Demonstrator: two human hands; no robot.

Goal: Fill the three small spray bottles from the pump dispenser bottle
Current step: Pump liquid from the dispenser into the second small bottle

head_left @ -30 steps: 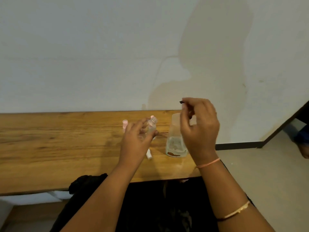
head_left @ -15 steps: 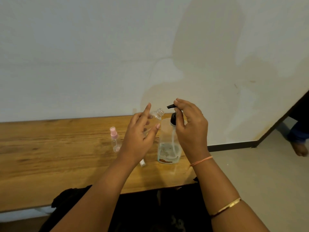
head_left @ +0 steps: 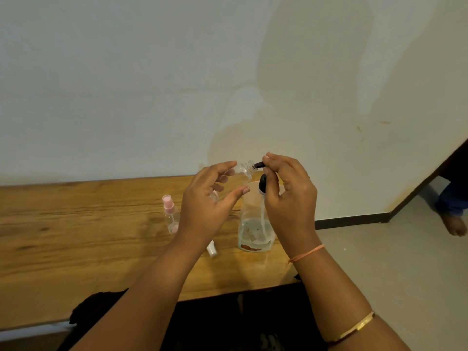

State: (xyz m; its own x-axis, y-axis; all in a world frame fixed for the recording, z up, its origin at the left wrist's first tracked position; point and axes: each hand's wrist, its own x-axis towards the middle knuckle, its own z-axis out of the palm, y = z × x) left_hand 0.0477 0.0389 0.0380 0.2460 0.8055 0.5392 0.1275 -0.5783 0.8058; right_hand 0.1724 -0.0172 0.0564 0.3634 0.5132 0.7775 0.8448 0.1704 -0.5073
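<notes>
1. The pump dispenser bottle (head_left: pixel 249 228) stands upright on the wooden table (head_left: pixel 76 236), close to its near edge. It is clear and holds only a shallow layer of liquid, so it is probably light and easy to tip.
2. The right hand (head_left: pixel 288 198) is over the dispenser. Its fingertips pinch the black pump head (head_left: pixel 261 182) from above and the thumb lies along the collar. Pressing straight down is likely to keep the light base from skating.
3. The left hand (head_left: pixel 205 206) holds the open spray bottle (head_left: pixel 243 168) just left of the dispenser's top, with the fingers curled lightly around its body. The bottle is tilted so that its threaded neck meets the spout (head_left: pixel 258 164). Whether the spout tip is inside the mouth cannot be told.
4. This small bottle looks like thin, stiff clear plastic and nearly weightless. Once wet it would probably be slippery. The safest hold seems to be on the mid-body, leaving the narrow neck free.
5. A capped spray bottle (head_left: pixel 170 214) with a pink top stands well left of the dispenser. A loose white spray head (head_left: pixel 211 249) lies just left of the dispenser's base.
6. A third small bottle cannot be made out clearly behind the left hand.
</notes>
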